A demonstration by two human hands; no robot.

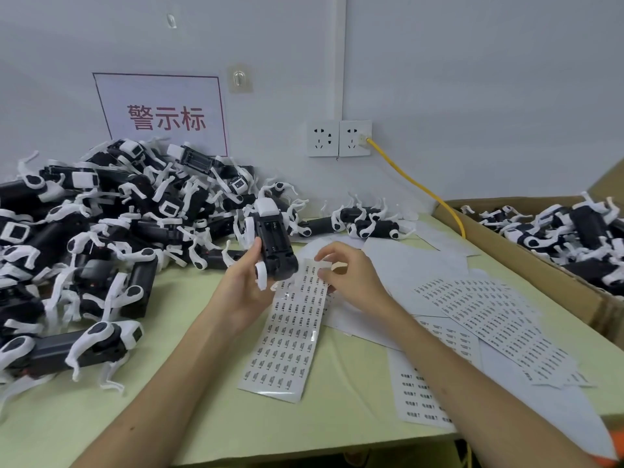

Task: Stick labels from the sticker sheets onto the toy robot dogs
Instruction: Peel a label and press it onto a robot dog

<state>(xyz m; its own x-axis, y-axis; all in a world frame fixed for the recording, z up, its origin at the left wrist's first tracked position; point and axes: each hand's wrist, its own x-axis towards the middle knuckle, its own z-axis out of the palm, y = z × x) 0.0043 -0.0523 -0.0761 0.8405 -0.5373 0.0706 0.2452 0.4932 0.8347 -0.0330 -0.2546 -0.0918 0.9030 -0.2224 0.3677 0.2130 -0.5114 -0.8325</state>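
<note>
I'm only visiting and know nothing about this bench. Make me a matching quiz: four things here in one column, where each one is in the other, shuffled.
Things:
1 upturned toy dog
2 sticker sheet
3 yellow cable
4 cardboard box

Places:
A plugged into the wall socket
B along the table's right side
C gripped in the left hand
D flat on the table, top end pinched by the right hand

Pairs: 1-C; 2-D; 3-A; 4-B.

A small assembly workshop: toy robot dogs (101,224) heaped on a workbench (189,400), more in a carton (526,261).
</note>
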